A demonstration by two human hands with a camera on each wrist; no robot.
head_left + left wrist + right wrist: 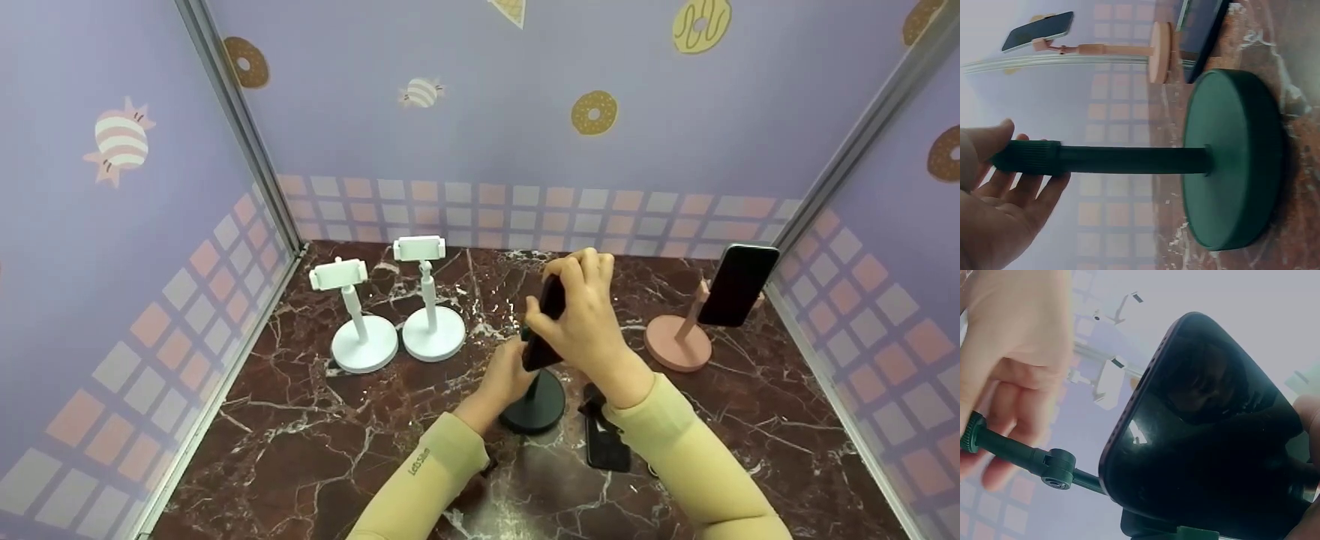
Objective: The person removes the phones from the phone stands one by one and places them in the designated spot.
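My left hand (501, 379) grips the upright of a dark green phone stand (1230, 169), its fingers round the ribbed collar near the top of the pole. The stand's round base rests on the table. With my right hand (591, 326) I hold a black smartphone (1202, 439) by its edges, thumb on one side and fingers on the other. The phone is tilted, its glossy screen reflecting in the right wrist view. Its lower edge overlaps the stand's green clamp (1199, 532) there. A swivel joint (1059, 468) links that clamp to the pole.
Two white phone stands (433, 334) (365, 345) are at the left. A pink stand (679, 343) at the right carries another phone (739, 285). A dark phone (607, 446) lies on the marble table beside my right forearm. Patterned walls enclose the back and sides.
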